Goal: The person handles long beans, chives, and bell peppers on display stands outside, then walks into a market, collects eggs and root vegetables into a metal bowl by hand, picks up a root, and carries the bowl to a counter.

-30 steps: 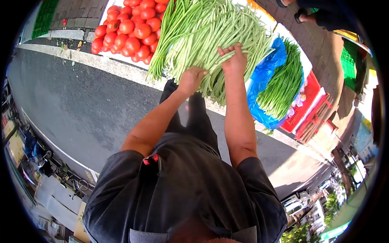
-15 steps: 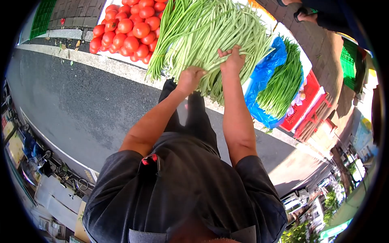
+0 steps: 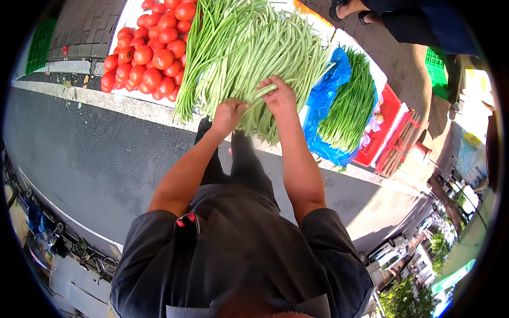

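A big heap of pale green long beans (image 3: 275, 47) lies in front of me, its ends toward my body. My left hand (image 3: 229, 115) is closed around some beans at the near edge of the heap. To its right, my right hand (image 3: 280, 97) grips the same few beans, thumb and fingers around them, just above the pile. The beans stretch between both hands. Darker, thinner green stalks (image 3: 193, 79) lie along the heap's left side. The rest of what the left fingers hold is hidden under the hand.
Red tomatoes (image 3: 151, 58) are piled at the left. On the right, green chives (image 3: 350, 106) lie on a blue plastic bag (image 3: 321, 127), beside a red crate (image 3: 387, 122). A person's feet (image 3: 352, 10) stand at the top right. A kerb (image 3: 132, 108) borders the road.
The view has shifted, so the stall appears further left. My right hand has turned and now holds beans lifted across toward my left hand; before, its fingers were down on the heap.
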A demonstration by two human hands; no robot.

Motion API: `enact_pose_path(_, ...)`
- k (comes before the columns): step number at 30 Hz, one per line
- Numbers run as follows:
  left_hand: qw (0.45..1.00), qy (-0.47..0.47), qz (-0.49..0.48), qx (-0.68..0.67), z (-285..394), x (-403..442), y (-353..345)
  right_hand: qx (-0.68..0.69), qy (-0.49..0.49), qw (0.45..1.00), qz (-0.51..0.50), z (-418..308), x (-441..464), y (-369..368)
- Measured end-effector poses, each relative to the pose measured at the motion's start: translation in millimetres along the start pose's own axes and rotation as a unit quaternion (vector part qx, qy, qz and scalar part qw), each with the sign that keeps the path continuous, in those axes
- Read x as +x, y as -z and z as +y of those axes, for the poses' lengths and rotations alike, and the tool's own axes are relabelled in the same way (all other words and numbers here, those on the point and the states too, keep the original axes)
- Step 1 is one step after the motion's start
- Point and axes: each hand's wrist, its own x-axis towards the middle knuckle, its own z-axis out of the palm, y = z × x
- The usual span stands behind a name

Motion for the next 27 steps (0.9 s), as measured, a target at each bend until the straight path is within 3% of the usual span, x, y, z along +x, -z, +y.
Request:
enact_pose_path(2,1.0,-0.014,-0.002,0.014,-5.7,-0.8,-2.4,-0.009,0.0,1.0,0.002,0.9,-0.7,5.3)
enact_pose_path(6,0.999,-0.029,-0.008,0.034,0.1,-1.1,-1.8,-0.22,0.058,0.973,0.051,-3.7,-1.1,16.6)
enact_pose_path(9,0.999,-0.031,-0.011,0.04,3.6,-2.7,-3.2,-0.223,0.051,0.972,0.06,-3.3,5.4,26.2)
enact_pose_path(12,0.998,-0.045,-0.004,0.039,7.9,-2.0,-2.6,-0.157,-0.028,0.986,0.051,4.9,13.9,34.5)
enact_pose_path(18,0.996,-0.086,0.015,0.03,-0.7,-5.4,-5.5,-0.198,-0.019,0.979,0.036,11.9,7.9,35.7)
enact_pose_path(27,0.997,-0.067,-0.001,0.037,11.7,-10.4,-1.1,-0.317,0.175,0.928,0.084,13.8,10.2,31.6)
